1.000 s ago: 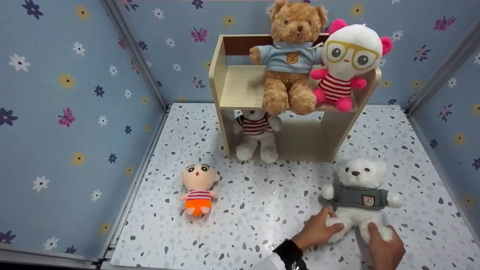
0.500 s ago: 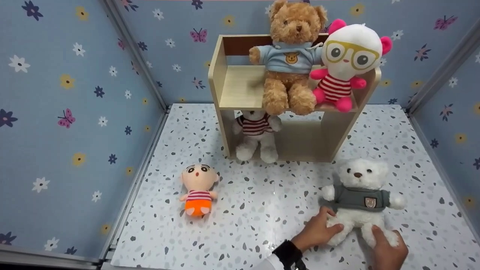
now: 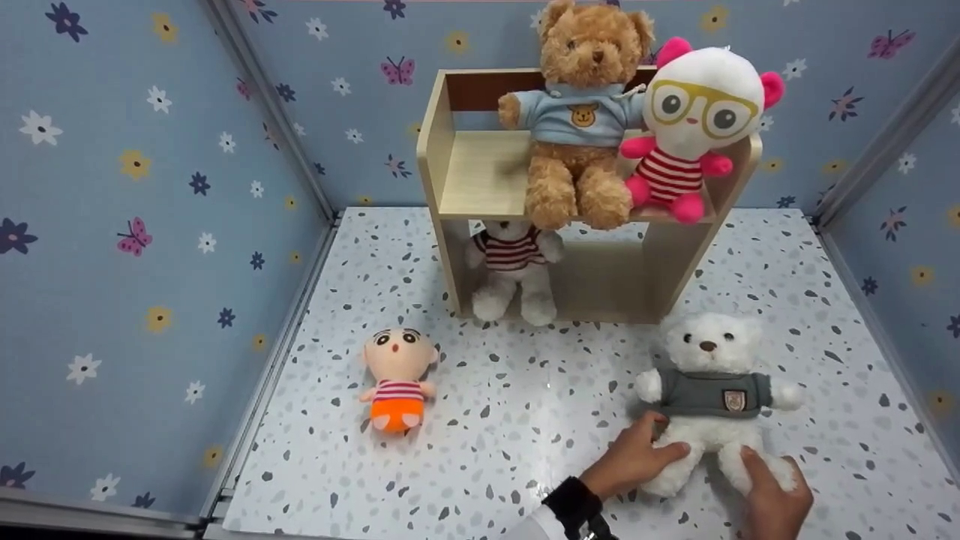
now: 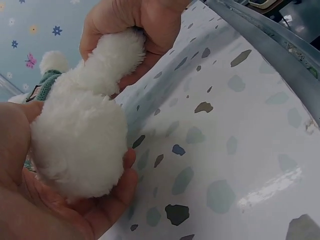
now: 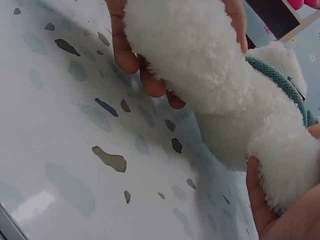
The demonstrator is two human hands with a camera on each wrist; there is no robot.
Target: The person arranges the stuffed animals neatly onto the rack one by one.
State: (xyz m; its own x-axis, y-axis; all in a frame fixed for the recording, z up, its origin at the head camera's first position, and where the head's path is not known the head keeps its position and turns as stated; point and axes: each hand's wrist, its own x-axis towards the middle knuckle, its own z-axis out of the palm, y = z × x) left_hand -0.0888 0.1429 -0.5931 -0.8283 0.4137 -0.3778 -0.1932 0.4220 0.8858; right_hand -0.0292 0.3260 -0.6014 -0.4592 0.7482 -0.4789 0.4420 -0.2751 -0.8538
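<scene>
Bear (image 3: 709, 390) shifted slightly left since earlier; left grip (image 3: 634, 459), right grip (image 3: 772, 495) remain clamped on legs.

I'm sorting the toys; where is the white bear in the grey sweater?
In the head view, the white bear sits low right on the speckled floor, before the wooden shelf, both hands gripping its legs.

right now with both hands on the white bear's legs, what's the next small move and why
Probably lift the white bear off the floor: the left hand and right hand each grip a leg, and the lower shelf has free room beside the striped bear.
</scene>
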